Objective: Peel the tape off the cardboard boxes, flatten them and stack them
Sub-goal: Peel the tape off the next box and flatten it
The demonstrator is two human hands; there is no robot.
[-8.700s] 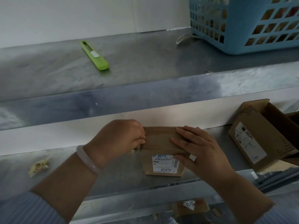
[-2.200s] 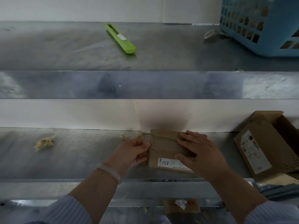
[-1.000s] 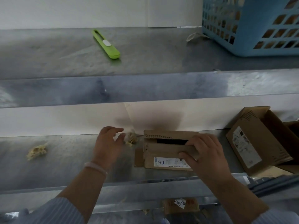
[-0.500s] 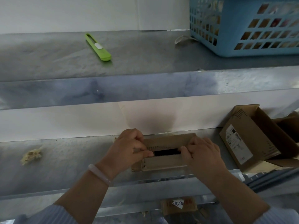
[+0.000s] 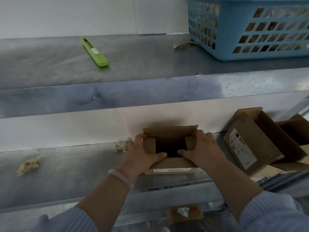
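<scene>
Two hands grasp the small cardboard box (image 5: 172,163), the left hand (image 5: 142,156) and right hand (image 5: 202,151) each curled round a side flap with thumbs on the near flap, likely spreading it for flattening; it stands on the lower shelf (image 5: 75,164), braced against the back wall; tape wads (image 5: 122,145) lie aside.

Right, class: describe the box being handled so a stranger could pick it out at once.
Find the lower metal shelf, beneath the one carrying the blue basket. At its middle a small cardboard box is gripped by the left hand and right hand. Unlike the tipped boxes at the right, its dark opening faces up.
</scene>
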